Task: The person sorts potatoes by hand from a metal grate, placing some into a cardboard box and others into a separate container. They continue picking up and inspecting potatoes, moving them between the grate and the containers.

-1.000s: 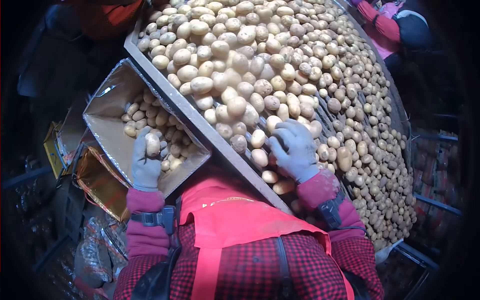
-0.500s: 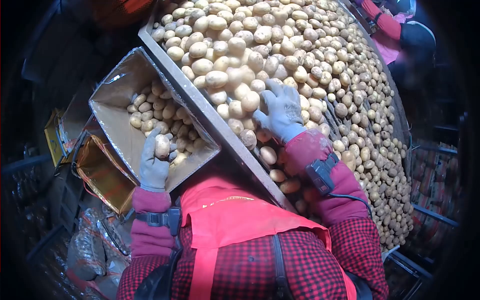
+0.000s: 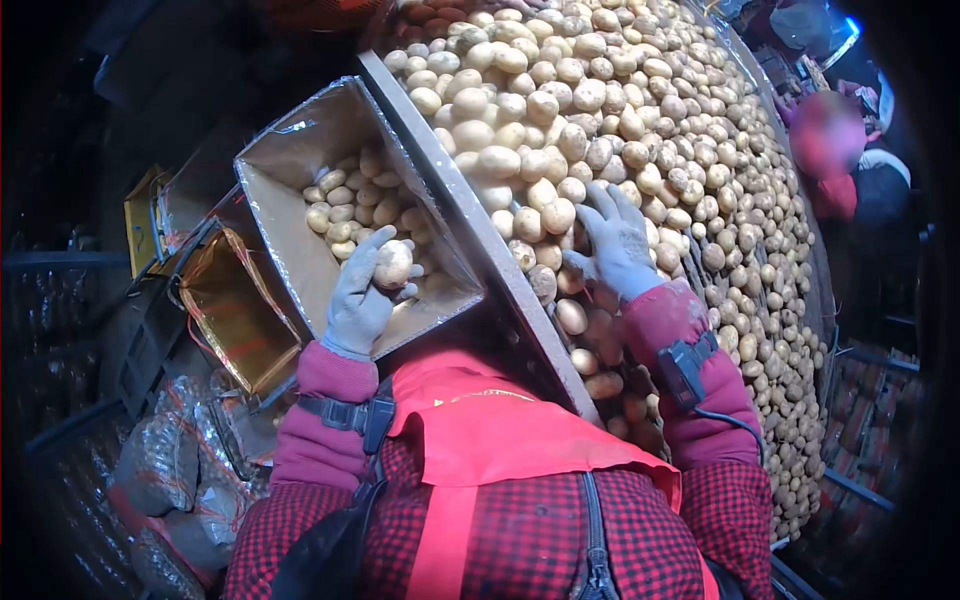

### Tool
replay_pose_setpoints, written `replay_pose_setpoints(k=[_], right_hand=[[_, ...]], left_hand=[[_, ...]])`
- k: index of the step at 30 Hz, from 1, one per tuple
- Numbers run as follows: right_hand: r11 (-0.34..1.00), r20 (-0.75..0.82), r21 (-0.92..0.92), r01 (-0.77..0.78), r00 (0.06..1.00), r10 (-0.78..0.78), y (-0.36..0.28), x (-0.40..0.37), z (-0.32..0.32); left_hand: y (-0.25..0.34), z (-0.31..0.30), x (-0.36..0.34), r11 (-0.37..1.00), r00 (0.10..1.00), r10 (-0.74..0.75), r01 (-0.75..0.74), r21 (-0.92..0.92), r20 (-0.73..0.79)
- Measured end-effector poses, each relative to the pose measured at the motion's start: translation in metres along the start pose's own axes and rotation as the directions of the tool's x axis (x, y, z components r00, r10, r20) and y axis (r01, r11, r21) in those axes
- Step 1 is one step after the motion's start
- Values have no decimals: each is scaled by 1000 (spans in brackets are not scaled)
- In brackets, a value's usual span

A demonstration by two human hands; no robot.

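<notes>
My left hand [image 3: 358,305], in a grey glove, has its fingers wrapped round a pale potato [image 3: 393,264]. It is above the near side of a foil-edged box [image 3: 285,215], which holds a heap of potatoes [image 3: 362,203]. My right hand [image 3: 620,245], gloved too, lies over the potato pile [image 3: 690,180] with its fingers and thumb apart. Its fingertips touch or nearly touch the potatoes there, and no potato shows in its grasp. Between the box and the pile runs a metal rail [image 3: 480,235].
A gold-lined bag [image 3: 240,318] stands open left of the box. Filled plastic bags [image 3: 165,460] lie at lower left. Across the pile, at upper right, is another person [image 3: 830,140] in pink. Blue metal bars [image 3: 860,490] cross the lower right.
The whole view has shifted, so the box and pile appear farther right. My left hand has moved slightly farther over the box, still with the potato. The right hand stays spread on the pile.
</notes>
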State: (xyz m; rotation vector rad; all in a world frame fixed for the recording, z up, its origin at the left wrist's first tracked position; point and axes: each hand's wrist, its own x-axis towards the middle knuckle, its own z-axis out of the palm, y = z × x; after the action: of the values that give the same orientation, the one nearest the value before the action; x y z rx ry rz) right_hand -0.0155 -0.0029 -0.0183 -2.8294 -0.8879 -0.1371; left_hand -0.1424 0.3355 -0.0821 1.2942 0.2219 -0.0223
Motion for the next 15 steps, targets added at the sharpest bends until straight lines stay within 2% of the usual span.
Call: replay_pose_setpoints(k=[4,8,9,10,11,12,13,15], right_hand=[[999,34,-49,22,999,-21,3,-12,-14],[997,100,-81,-17,995,25,-9,12,-16],[995,2,-94,13,1000,-13,-8,8,-10],[996,-2,-85,-11,1000,11,-5,6,-5],[994,42,-98,-56,997,60,-8,4,-2],[990,84,-112,-91,991,101,-9,5,-1],[984,67,-161,-74,994,86,-8,0,-1],[989,52,-138,-47,997,54,-2,-13,-9]], left_hand=[[-1,-4,2,995,999,-19,23,-99,43],[-2,-7,-2,998,1000,-16,17,-60,19],[-3,-7,0,999,1000,-19,20,-45,25],[-7,-4,3,999,999,-23,25,-36,44],[-11,-3,8,968,994,-97,107,-225,56],[-16,-1,8,969,994,-92,104,-224,67],[-12,6,8,984,994,-65,78,-163,83],[-5,11,9,997,994,-21,30,-77,112]])
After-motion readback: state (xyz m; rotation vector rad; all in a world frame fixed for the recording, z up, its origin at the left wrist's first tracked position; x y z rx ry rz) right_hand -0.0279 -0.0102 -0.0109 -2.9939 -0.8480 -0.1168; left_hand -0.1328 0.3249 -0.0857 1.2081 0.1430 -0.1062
